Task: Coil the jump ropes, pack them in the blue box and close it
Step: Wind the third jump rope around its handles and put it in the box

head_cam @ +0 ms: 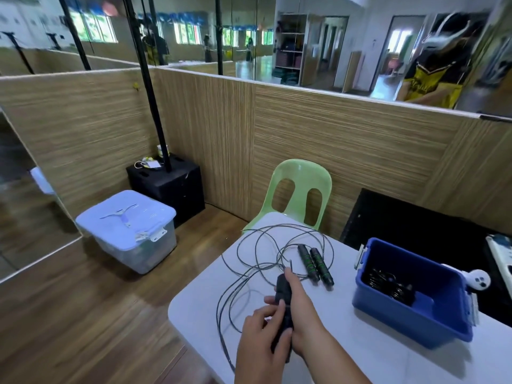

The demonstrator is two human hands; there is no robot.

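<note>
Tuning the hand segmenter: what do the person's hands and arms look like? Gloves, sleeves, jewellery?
Both bare. Left hand and right hand: no gloves, rings or watch visible. Forearms uncovered down to the frame edge, no sleeve in view.

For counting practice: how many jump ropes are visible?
3: coiled rope in blue box, green-handled rope on table, black-handled rope in left hand and right hand; more may hide.

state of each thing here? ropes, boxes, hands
blue box: open, coiled rope inside
green-handled rope: uncoiled, loose on table
black-handled rope: uncoiled, handles held together
left hand: grips black-handled rope
right hand: grips black-handled rope
clear bin: lid on
</note>
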